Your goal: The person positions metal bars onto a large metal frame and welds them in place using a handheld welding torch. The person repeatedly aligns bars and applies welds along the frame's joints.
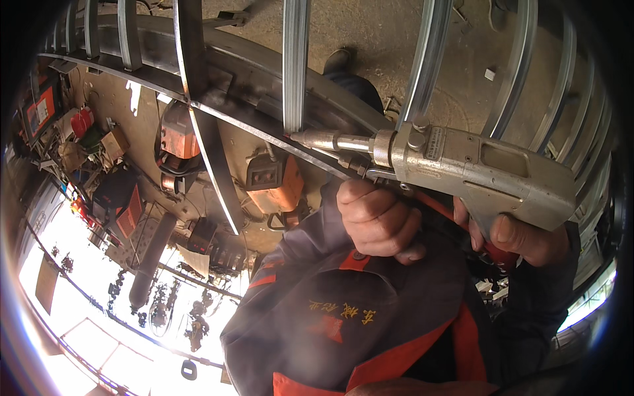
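Observation:
A metal handheld welding gun [492,168] lies across the right side of the view. My right hand [528,241] is wrapped round its grip, with the thumb on the near side. The gun's nozzle [320,138] points left and its tip is at the lower end of a ridged grey metal bar [295,66], where that bar meets a long flat metal rail [251,125]. My left hand [380,221] is closed in a fist just below the nozzle, next to a thin wire guide [380,174] under the gun. What its fingers hold is hidden.
More metal bars [518,72] stand in a row to the right and left. A flat dark upright [189,49] crosses the rail. Orange machines [274,183] stand on the floor below, with cables nearby. A person's shoe [338,61] shows beyond the rail.

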The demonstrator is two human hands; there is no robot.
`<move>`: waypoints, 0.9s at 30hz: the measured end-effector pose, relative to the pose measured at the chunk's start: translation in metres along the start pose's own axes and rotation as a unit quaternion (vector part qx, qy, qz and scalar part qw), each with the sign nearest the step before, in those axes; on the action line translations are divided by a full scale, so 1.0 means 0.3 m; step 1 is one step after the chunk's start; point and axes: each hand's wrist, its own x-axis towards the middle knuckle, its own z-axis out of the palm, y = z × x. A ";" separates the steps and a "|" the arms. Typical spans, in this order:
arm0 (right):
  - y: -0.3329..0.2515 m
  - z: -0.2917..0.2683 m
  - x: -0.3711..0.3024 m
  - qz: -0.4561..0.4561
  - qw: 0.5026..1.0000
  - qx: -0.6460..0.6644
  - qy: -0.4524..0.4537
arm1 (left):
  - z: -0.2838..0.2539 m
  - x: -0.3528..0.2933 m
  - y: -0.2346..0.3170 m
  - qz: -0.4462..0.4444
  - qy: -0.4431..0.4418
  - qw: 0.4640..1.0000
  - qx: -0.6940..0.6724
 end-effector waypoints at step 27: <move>0.010 0.019 -0.005 -0.027 0.998 -0.050 0.022 | -0.006 -0.007 0.025 -0.043 0.007 0.999 0.020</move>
